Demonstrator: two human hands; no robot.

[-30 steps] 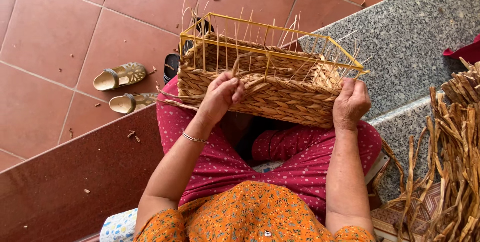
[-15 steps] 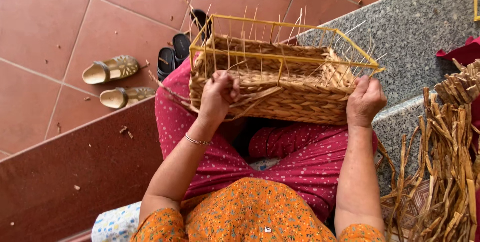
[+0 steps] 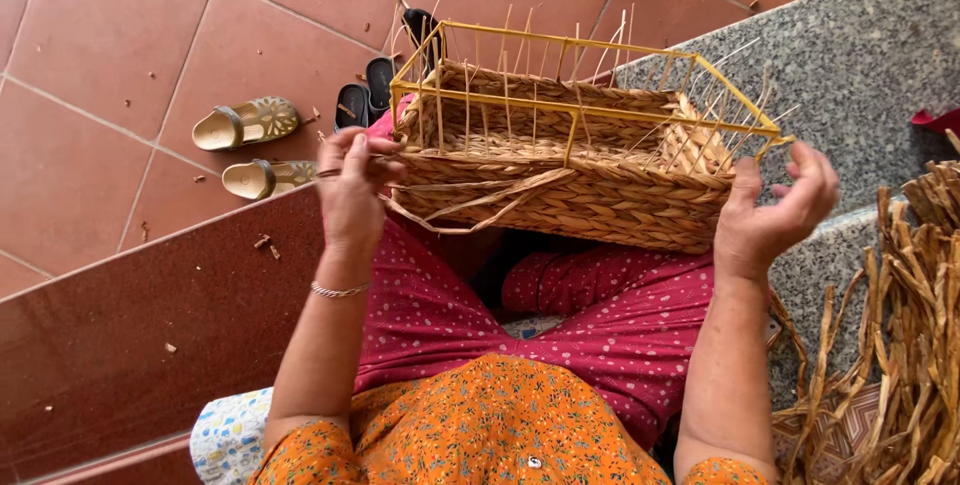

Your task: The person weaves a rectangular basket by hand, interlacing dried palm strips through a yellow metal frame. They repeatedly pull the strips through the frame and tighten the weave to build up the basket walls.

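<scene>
Head view: we see the basket (image 3: pixel 560 160) in the upper centre of the frame, resting on the lap, w/ its long axis running left-right and dipping a bit toward the right edge. Open top faces up and slightly away from us; yellow wire frame (image 3: pixel 590 95) stands above the woven wall, thin uprights poking past it.

Left hand (image 3: pixel 352 185), centre-left of frame, is closed narrow round a flat woven strand (image 3: pixel 470 207) at the basket's near-left corner; fingers curled, thumb side toward the weave. Strand loops loose along the front wall toward the middle.

Right hand (image 3: pixel 770 210), centre-right, sits at the basket's right end: palm against or just beside the woven corner, we can't tell which. Fingers spread wide and lifted, gripping nothing.

Elsewhere: a silver bracelet (image 3: pixel 338 291) on the left wrist, two tan sandals (image 3: pixel 250 150) on the red tile floor (image 3: pixel 120 35) at upper left, dark sandals (image 3: pixel 365 100) just behind the basket's left end, a heap of dried strips (image 3: pixel 915 345) at lower right, grey stone ledge (image 3: pixel 860 55) upper right.
</scene>
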